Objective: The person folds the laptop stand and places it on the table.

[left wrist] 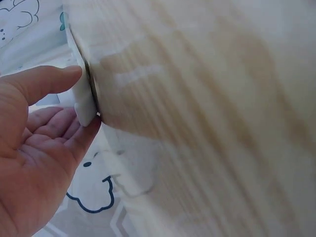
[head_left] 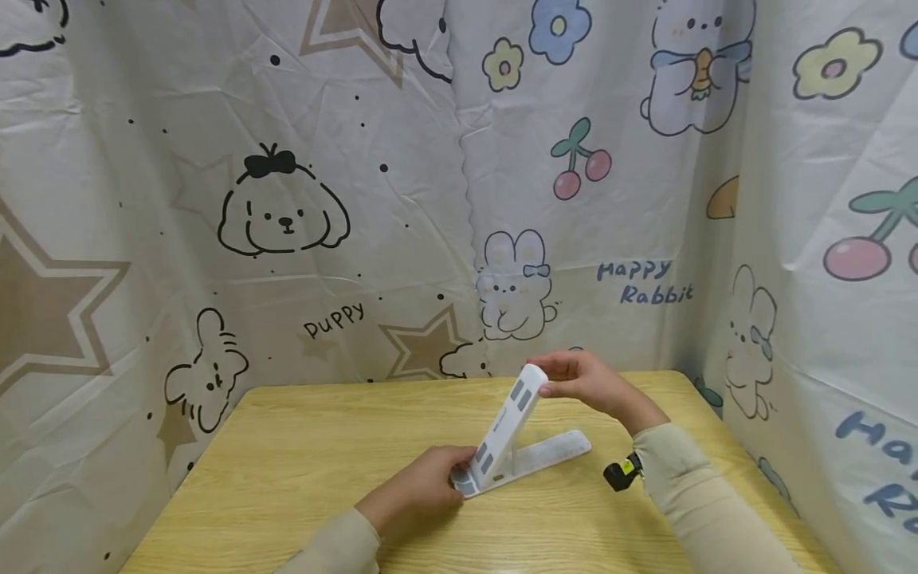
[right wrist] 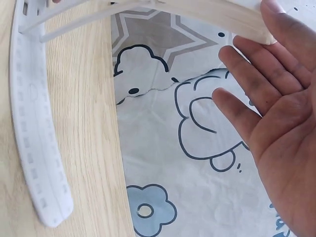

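A white folding laptop stand (head_left: 505, 426) with grey pads stands on the table, its upper arm raised at a slant over the flat base. My left hand (head_left: 429, 482) grips the near, hinged end; in the left wrist view the thumb lies on one side of the white end (left wrist: 85, 101) and fingers on the other. At the top of the raised arm, my right hand (head_left: 588, 383) pinches the tip between thumb and fingers. The right wrist view shows the notched base (right wrist: 42, 148) on the table, and struts running up from it to the raised arm.
The wooden table (head_left: 301, 446) has its far edge close behind the stand. Printed curtains (head_left: 416, 263) hang behind it and on both sides. A small black camera (head_left: 621, 472) sits at my right wrist by the sleeve.
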{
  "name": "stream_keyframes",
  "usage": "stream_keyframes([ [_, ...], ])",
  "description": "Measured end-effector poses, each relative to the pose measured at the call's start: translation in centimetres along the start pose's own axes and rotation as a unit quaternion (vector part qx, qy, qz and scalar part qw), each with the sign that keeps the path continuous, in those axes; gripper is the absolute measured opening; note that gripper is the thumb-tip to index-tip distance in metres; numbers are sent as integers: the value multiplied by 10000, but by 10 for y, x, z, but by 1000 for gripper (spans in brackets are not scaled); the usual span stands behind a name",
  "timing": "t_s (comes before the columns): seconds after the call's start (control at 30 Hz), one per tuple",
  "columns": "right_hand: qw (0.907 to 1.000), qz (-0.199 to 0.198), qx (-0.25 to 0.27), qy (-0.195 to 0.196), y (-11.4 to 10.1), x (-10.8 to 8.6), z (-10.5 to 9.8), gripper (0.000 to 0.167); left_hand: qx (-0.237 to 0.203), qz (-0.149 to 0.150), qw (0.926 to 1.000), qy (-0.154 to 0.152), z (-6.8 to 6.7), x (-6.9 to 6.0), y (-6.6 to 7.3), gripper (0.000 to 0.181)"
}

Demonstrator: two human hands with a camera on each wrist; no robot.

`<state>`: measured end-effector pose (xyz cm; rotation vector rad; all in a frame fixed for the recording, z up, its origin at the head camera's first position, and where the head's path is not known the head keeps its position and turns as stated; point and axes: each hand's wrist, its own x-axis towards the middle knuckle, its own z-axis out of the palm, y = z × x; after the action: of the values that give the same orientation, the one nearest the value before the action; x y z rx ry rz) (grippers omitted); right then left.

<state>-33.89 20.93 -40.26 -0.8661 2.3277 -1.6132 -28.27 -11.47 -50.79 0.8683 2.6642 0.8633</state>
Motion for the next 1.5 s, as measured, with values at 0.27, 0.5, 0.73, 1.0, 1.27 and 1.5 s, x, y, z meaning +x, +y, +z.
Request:
stream_keyframes([
  [0.27,9997,100,194,95,-7,-8,9,52,180,77,9998,-105,-7,-1,-9,76],
  [0.5,9987,-25,507,-100,-1,-9,8,55,78,-13,9999,-95,-11,-1,-12,74],
  [0.73,9972,-236,687,-179,4,-11,12,57,-16,25,9999,134,-13,-1,-14,67],
  [1.0,9988,80,452,198,-6,-12,24,54,193,265,9994,106,-20,5,-30,64],
  [1.27,9984,51,418,367,-12,-17,33,53,235,273,9993,-106,-24,9,-31,70],
  [1.5,9994,-76,-85,319,-6,-27,30,60,-157,-243,9993,-226,-33,11,-7,75],
])
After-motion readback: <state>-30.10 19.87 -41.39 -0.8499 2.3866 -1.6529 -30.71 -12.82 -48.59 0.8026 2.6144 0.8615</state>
